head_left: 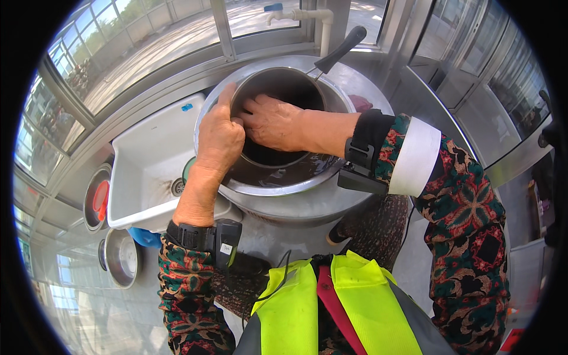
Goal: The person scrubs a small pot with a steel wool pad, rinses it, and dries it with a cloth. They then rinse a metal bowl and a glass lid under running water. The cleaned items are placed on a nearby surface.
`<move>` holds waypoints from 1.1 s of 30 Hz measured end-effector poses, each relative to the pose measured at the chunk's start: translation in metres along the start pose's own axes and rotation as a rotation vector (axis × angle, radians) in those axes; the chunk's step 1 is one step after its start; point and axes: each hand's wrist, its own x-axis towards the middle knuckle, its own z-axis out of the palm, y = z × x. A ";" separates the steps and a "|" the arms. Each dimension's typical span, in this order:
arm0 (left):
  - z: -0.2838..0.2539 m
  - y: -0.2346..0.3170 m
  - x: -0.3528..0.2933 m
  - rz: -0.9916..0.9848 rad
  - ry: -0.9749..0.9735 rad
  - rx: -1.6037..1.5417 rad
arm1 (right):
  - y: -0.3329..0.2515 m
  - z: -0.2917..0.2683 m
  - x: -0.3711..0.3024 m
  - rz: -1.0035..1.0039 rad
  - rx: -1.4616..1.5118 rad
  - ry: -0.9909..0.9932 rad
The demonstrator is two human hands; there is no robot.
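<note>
A deep metal saucepan [316, 89] with a long dark handle [343, 48] is tipped toward me inside a wide metal basin [260, 188]. Dark water [296, 174] lies in the basin around the pan. My left hand [220, 133] grips the saucepan's left rim, index finger stretched along its outside. Inside the pan, my right hand [272, 123] presses near the left inner wall with its fingers curled. Those fingertips are hidden, and I cannot make out what they hold, if anything. Black straps with small boxes circle both wrists.
The basin rests on a broad round metal surface [307, 207]. A white sink [133, 142] stands to the left; beyond it are a metal bowl [122, 260] and a pot holding a red item [102, 198]. A white pipe tap [302, 15] is at the back, near the windows.
</note>
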 end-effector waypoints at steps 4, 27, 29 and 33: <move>0.003 -0.003 0.000 0.007 -0.006 0.000 | 0.009 -0.001 -0.001 0.172 -0.133 -0.050; 0.001 -0.009 0.002 -0.098 -0.106 -0.052 | 0.028 -0.012 0.006 1.102 0.867 -0.113; 0.002 -0.007 0.003 -0.100 -0.107 -0.054 | 0.030 -0.013 0.009 1.073 0.893 -0.120; 0.002 -0.007 0.003 -0.035 -0.097 -0.024 | 0.026 -0.011 0.011 0.772 0.779 -0.153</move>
